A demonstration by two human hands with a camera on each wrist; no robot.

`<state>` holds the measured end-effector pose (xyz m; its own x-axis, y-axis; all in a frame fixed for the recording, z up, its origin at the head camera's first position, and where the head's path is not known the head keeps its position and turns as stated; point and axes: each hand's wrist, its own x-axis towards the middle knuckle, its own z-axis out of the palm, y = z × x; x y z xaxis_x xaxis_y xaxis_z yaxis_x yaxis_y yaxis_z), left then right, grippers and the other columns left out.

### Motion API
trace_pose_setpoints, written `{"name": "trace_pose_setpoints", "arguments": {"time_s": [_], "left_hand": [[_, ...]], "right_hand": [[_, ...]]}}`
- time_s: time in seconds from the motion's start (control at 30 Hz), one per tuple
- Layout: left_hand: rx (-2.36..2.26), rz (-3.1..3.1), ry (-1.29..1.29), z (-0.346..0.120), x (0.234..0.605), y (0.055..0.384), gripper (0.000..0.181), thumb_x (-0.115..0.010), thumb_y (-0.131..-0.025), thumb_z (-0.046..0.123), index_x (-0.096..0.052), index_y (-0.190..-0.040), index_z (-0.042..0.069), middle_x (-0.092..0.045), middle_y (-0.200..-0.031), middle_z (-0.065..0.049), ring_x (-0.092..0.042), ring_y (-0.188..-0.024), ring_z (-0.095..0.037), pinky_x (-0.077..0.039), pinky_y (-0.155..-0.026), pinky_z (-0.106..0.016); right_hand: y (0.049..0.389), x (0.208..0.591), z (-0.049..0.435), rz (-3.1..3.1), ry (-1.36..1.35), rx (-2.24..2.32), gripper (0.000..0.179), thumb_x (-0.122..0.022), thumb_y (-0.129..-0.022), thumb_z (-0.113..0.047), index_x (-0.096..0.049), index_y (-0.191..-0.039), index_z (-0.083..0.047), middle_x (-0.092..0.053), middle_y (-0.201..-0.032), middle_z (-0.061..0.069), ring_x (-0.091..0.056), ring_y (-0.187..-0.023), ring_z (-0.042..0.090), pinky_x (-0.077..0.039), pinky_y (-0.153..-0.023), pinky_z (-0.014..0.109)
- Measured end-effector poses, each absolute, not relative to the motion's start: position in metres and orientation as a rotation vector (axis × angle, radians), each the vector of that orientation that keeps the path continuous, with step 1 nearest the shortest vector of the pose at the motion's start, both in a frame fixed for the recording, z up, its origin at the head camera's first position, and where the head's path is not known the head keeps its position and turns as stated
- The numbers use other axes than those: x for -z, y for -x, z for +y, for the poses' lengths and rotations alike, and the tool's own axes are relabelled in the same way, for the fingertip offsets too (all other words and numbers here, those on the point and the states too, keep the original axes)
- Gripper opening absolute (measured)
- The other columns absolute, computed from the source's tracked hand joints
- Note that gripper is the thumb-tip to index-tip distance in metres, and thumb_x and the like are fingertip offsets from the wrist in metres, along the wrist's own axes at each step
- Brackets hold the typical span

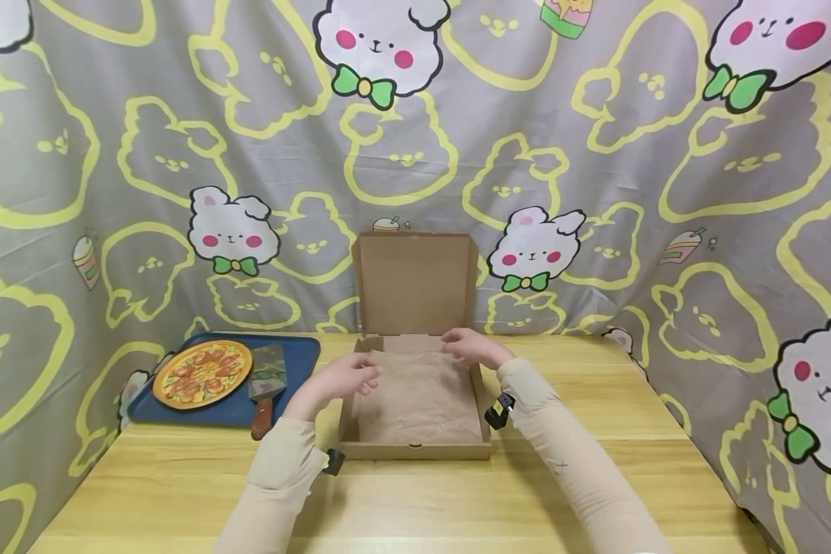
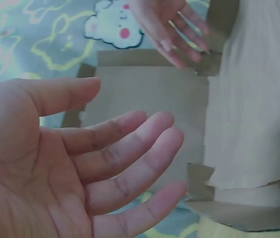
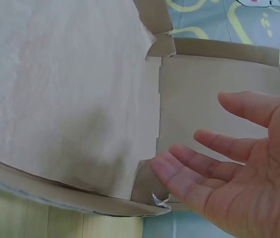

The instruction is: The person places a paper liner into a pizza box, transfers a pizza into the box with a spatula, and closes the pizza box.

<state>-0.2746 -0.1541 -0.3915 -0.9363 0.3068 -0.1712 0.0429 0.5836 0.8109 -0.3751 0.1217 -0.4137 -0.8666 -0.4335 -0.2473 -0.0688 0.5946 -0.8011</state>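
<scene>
An opened cardboard pizza box (image 1: 414, 452) stands at the middle of the table, its lid (image 1: 417, 281) raised at the back. Brown paper (image 1: 418, 400) lines the bottom, slightly wrinkled. Over the box's left side hovers my left hand (image 1: 346, 378), palm showing in the left wrist view with fingers (image 2: 130, 163) loosely extended and nothing held. My right hand (image 1: 472, 346) is above the back right corner, its fingers (image 3: 184, 173) relaxed and holding nothing. In the right wrist view the fingertips overlap the corner flap (image 3: 147, 181) near the lid's hinge.
To the left, a blue tray (image 1: 305, 358) carries a pizza (image 1: 203, 375) and a pizza server (image 1: 268, 377) whose wooden handle hangs over the tray's front edge. Behind and beside the wooden table (image 1: 415, 508) hangs a patterned grey curtain (image 1: 415, 131).
</scene>
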Motion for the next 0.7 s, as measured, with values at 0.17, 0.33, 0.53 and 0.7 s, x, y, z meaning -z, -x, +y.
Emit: {"name": "trace_pose_setpoints", "arguments": {"time_s": [0.17, 0.33, 0.53, 0.7], "left_hand": [[-1.293, 2.590, -0.371, -0.159, 0.386, 0.262, 0.039, -0.053, -0.100, 0.028, -0.058, -0.127, -0.001, -0.066, -0.113, -0.021, -0.067, -0.095, -0.025, -0.054, -0.089, -0.045], [-1.269, 2.694, -0.374, -0.169, 0.378, 0.245, 0.038, -0.054, -0.099, 0.032, -0.061, -0.126, 0.005, -0.066, -0.120, -0.016, -0.064, -0.108, -0.028, -0.054, -0.086, -0.042], [-1.246, 2.836, -0.345, -0.185, 0.368, 0.229, 0.035, -0.053, -0.101, 0.033, -0.061, -0.126, 0.011, -0.067, -0.121, -0.010, -0.062, -0.111, -0.028, -0.053, -0.087, -0.043], [-1.287, 2.941, -0.337, -0.202, 0.360, 0.216, 0.039, -0.050, -0.102, 0.034, -0.058, -0.130, 0.008, -0.065, -0.126, -0.014, -0.061, -0.114, -0.033, -0.052, -0.092, -0.048]], "right_hand": [[0.366, 0.411, 0.120, 2.423, 0.446, 1.156, 0.049, -0.054, -0.098, -0.022, -0.044, -0.139, 0.004, -0.049, -0.141, 0.024, -0.049, -0.128, 0.043, -0.046, -0.103, 0.053], [0.353, 0.409, 0.112, 2.452, 0.546, 1.130, 0.046, -0.054, -0.098, -0.020, -0.046, -0.138, 0.002, -0.052, -0.138, 0.025, -0.053, -0.125, 0.040, -0.049, -0.100, 0.052], [0.342, 0.404, 0.102, 2.461, 0.656, 1.106, 0.047, -0.056, -0.097, -0.020, -0.047, -0.139, 0.001, -0.052, -0.139, 0.026, -0.055, -0.125, 0.035, -0.053, -0.095, 0.046], [0.335, 0.401, 0.089, 2.469, 0.700, 1.106, 0.046, -0.057, -0.097, -0.020, -0.049, -0.138, 0.000, -0.056, -0.135, 0.025, -0.058, -0.120, 0.034, -0.056, -0.090, 0.040]]}}
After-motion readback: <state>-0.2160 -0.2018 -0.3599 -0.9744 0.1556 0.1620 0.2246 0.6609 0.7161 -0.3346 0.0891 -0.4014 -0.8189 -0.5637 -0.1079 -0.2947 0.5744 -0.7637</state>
